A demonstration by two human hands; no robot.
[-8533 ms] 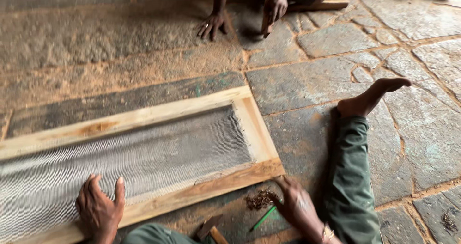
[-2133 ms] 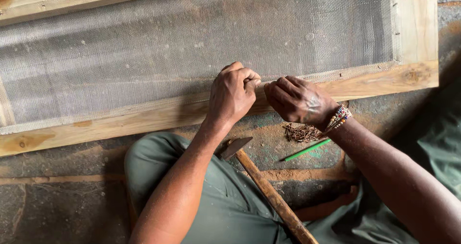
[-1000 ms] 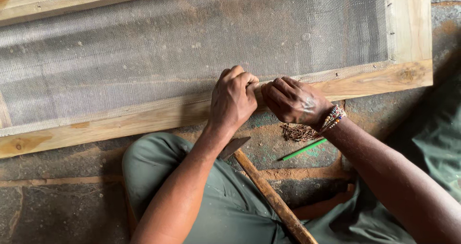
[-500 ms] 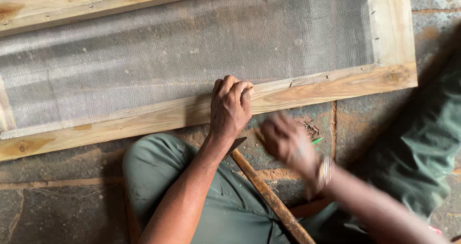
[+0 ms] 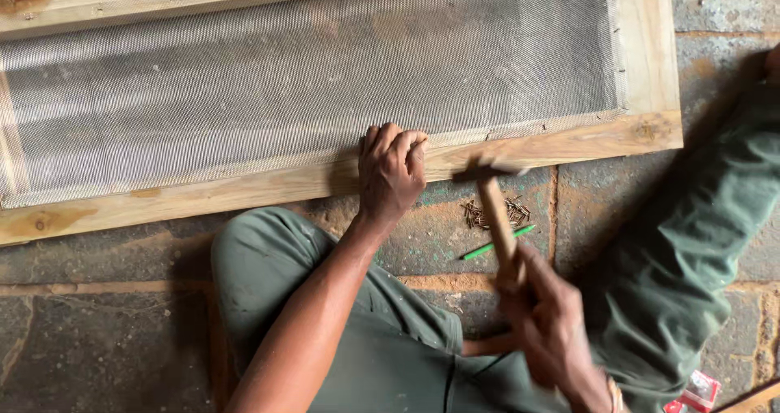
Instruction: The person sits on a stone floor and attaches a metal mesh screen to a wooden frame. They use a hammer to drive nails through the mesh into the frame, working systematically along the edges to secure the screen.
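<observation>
stone floor (image 5: 97,332), mesh frame (image 5: 244,189), nails (image 5: 496,212), pencil (image 5: 487,246)

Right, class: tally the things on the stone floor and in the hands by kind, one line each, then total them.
Wooden frame with wire mesh: 1
Hammer, in the right hand: 1
Green pencil: 1
Pile of small nails: 1
Total: 4
The left hand rests on the frame.
</observation>
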